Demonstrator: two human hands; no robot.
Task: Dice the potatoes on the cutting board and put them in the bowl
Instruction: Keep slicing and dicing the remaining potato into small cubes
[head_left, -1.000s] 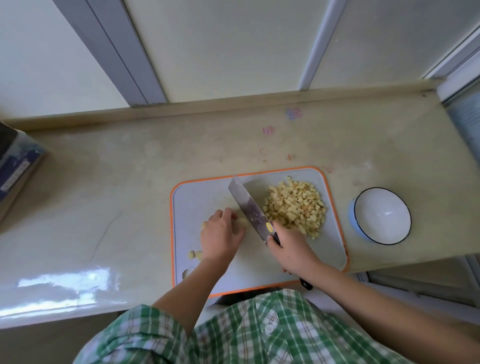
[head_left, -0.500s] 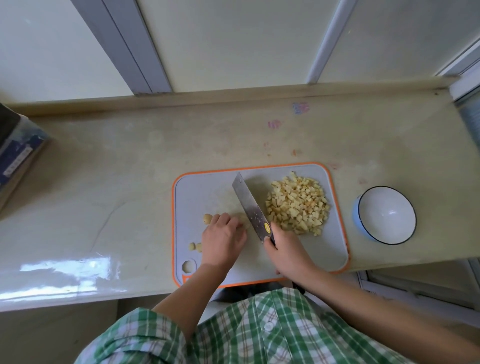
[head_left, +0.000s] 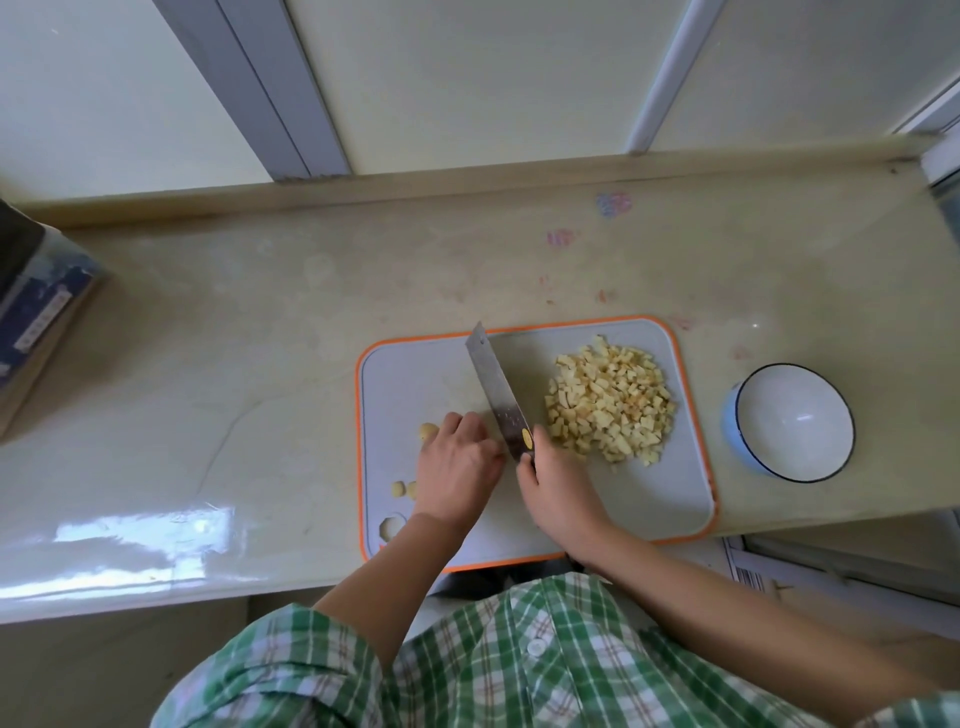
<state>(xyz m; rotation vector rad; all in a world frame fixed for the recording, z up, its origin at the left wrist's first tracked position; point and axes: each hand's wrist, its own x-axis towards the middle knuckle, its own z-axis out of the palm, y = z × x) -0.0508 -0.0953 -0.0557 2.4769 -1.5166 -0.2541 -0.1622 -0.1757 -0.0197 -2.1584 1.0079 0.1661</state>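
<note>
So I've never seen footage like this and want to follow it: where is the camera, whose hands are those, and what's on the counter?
No machine: a person wears the camera on their head, so it looks down at their hands. On the counter lies an orange-rimmed cutting board with a pile of diced potato and a few loose potato pieces; an empty white bowl stands to its right. The right hand grips a cleaver, blade over the board. The left hand is curled beside the blade; what it steadies is hidden.
</note>
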